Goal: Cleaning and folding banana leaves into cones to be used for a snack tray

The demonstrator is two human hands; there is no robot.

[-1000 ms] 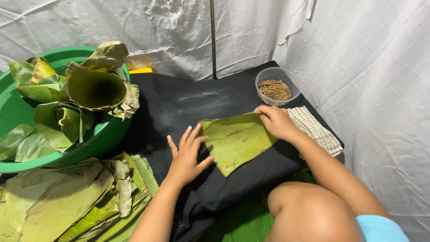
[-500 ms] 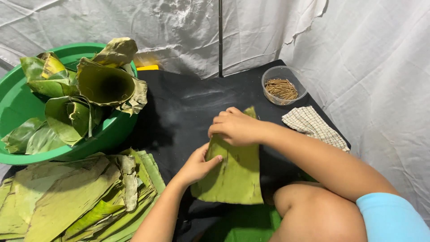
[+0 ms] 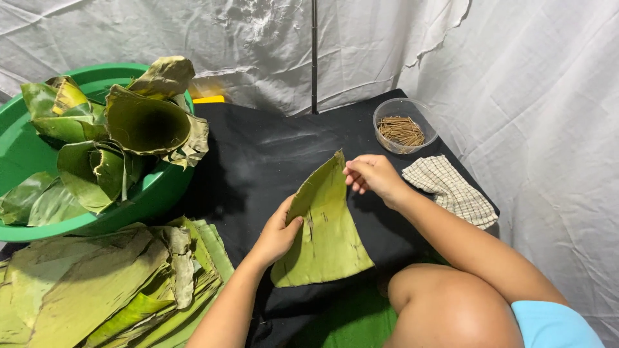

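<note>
Nearest the camera, a stack of flat banana leaves [image 3: 109, 283] lies at the lower left beside the person's bare knee [image 3: 445, 309]. Just beyond, over the black cloth [image 3: 258, 161], the left hand [image 3: 278, 233] grips the left edge of a green leaf piece [image 3: 325, 229] with thumb on top, while the right hand [image 3: 375, 175] pinches its upper tip, holding the piece raised and tilted. Farther back sit a checked cloth [image 3: 451, 188], a clear tub of thin sticks [image 3: 403, 125], and a green basin [image 3: 39, 154] of rolled leaf cones [image 3: 145, 122].
</note>
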